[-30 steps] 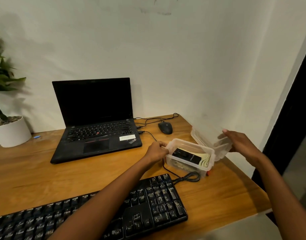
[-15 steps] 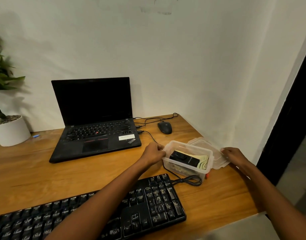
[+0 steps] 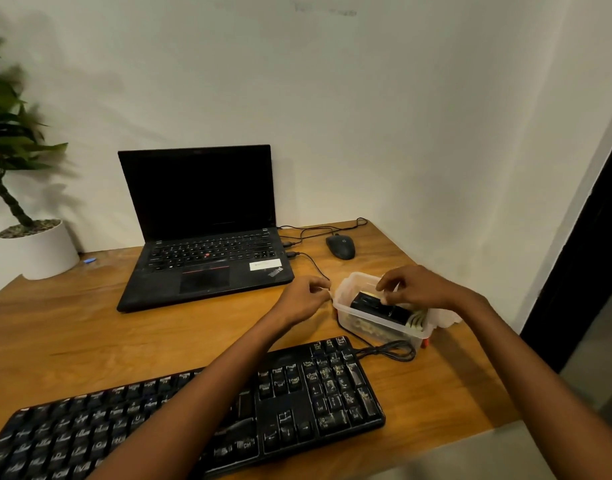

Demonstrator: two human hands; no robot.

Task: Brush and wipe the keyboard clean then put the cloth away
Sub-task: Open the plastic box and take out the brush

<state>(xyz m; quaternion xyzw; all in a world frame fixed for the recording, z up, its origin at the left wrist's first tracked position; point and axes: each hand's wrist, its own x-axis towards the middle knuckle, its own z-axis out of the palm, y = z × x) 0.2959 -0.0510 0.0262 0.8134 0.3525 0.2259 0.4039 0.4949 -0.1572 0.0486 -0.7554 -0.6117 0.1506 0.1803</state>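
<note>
We judge: fetching tools. Right hand (image 3: 415,289) curls over flat black case (image 3: 380,308) inside clear plastic tub (image 3: 373,329); left hand (image 3: 304,299) curled beside its rim; neither grip tellable. Black keyboard (image 3: 297,403) lies before us. Next: lift tool cleanly.

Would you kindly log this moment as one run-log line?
stage: getting tools | left hand: at container rim | right hand: fingers inside container, grip unclear | lid: off, beside container | keyboard: hands off

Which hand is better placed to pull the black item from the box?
Right hand: it is over the open box, close to the black item. Left hand is outside, at the rim.
</note>
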